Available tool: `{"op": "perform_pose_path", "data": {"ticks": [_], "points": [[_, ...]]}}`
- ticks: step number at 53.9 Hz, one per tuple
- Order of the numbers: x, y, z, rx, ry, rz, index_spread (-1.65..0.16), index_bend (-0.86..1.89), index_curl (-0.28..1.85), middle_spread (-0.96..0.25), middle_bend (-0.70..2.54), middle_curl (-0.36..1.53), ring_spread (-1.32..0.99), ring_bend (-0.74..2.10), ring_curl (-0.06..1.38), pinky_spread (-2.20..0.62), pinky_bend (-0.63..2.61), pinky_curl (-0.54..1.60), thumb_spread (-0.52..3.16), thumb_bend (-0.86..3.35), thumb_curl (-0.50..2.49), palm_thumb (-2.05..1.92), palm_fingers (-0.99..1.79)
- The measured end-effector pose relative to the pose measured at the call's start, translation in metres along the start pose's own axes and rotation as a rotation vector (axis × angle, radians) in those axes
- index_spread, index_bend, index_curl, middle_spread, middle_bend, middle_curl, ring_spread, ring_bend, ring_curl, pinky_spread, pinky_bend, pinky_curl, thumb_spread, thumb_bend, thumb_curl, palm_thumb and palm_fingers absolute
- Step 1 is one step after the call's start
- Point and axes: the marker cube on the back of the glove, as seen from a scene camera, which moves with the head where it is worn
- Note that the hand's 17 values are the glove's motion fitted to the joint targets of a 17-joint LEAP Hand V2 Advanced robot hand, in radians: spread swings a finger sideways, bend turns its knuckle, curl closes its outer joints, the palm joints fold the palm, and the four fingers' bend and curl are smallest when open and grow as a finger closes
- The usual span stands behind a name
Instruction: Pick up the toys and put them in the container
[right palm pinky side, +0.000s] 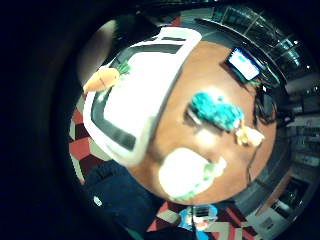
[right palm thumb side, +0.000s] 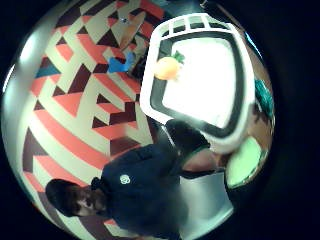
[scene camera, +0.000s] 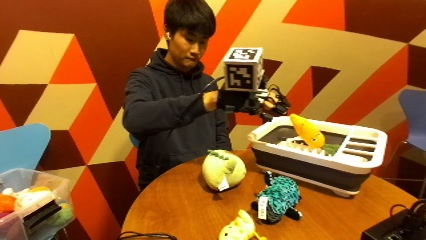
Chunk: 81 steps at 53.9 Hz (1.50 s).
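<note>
A round wooden table is seen bearing a white-rimmed container at its far side, with an orange carrot toy in mid-air just above its basin. A green plush, a teal plush and a yellow plush lie on the tabletop. The gloved right hand is held above the container, fingers spread and gripping nothing.

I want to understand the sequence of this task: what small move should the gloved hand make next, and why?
Probably the gloved right hand should come down toward the green plush toy. The carrot toy is already at the container with no fingers on it, and the hand above looks empty. Three toys remain on the table: the green one, the teal plush and the yellow toy. The green one lies nearest.
</note>
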Motion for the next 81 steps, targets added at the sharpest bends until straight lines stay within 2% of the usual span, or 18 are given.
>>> {"op": "perform_pose_path", "data": {"ticks": [7,12,19,25,29,32,36,40,44,51,60,70,75,81], "points": [[0.050,0.060,0.006,-0.019,0.215,0.116,-0.23,0.25,0.39,0.00,0.19,0.31,-0.03,0.16,0.15,0.03,0.64,0.35,1.27,-0.01,0.38,0.20,-0.11],[0.073,0.086,0.045,-0.097,0.171,0.178,-0.25,0.20,0.38,-0.01,0.18,0.31,-0.02,0.16,0.15,0.03,0.63,0.35,1.29,-0.01,0.37,0.20,-0.10],[0.104,0.095,0.099,-0.213,0.200,0.241,-0.29,0.16,0.37,0.00,0.11,0.28,0.00,0.15,0.15,0.04,0.69,0.36,1.25,-0.04,0.35,0.14,-0.17],[0.112,0.096,0.128,-0.179,0.230,0.202,-0.30,0.14,0.36,0.00,0.09,0.25,0.02,0.15,0.14,0.06,0.83,0.39,1.20,-0.02,0.34,0.13,-0.16],[0.114,0.092,0.136,-0.122,0.228,0.182,-0.31,0.14,0.35,0.00,0.13,0.25,0.03,0.20,0.15,0.06,0.98,0.43,1.24,0.04,0.37,0.25,-0.02],[0.115,0.089,0.140,-0.068,0.220,0.162,-0.30,0.14,0.33,-0.01,0.17,0.25,0.03,0.41,0.18,0.03,0.96,0.40,1.26,0.10,0.40,0.37,0.23],[0.117,0.086,0.140,0.036,0.208,0.126,-0.29,0.13,0.32,-0.04,0.23,0.27,-0.10,0.73,0.26,-0.09,0.92,0.38,1.31,0.15,0.44,0.46,0.58],[0.119,0.082,0.139,0.141,0.200,0.105,-0.29,0.12,0.31,-0.09,0.31,0.31,-0.21,0.89,0.33,-0.22,0.98,0.39,1.20,0.20,0.51,0.61,0.78],[0.122,0.076,0.132,0.159,0.172,0.111,-0.32,0.25,0.36,-0.15,0.46,0.37,-0.30,0.97,0.38,-0.29,1.00,0.42,1.05,0.23,0.58,0.71,1.05],[0.118,0.072,0.110,0.118,0.108,0.142,-0.38,0.38,0.47,-0.23,0.67,0.49,-0.39,1.12,0.48,-0.35,1.06,0.49,0.86,0.26,0.69,0.79,1.15],[0.090,0.075,0.033,0.240,0.075,0.133,-0.45,0.57,0.62,-0.29,0.87,0.62,-0.45,1.27,0.58,-0.39,1.13,0.55,0.61,0.28,0.81,0.81,1.08],[0.041,0.061,-0.054,0.478,-0.041,0.064,-0.49,0.70,0.80,-0.32,0.99,0.74,-0.47,1.37,0.66,-0.41,1.21,0.61,0.37,0.29,0.91,0.79,0.97],[0.012,0.038,-0.077,0.589,-0.118,0.033,-0.51,0.73,0.88,-0.33,1.03,0.79,-0.47,1.40,0.69,-0.41,1.25,0.63,0.27,0.30,0.95,0.79,0.92],[-0.022,-0.003,-0.079,0.625,-0.212,-0.023,-0.52,0.76,0.97,-0.34,1.06,0.84,-0.47,1.44,0.72,-0.41,1.29,0.65,0.17,0.30,0.99,0.77,0.87]]}}
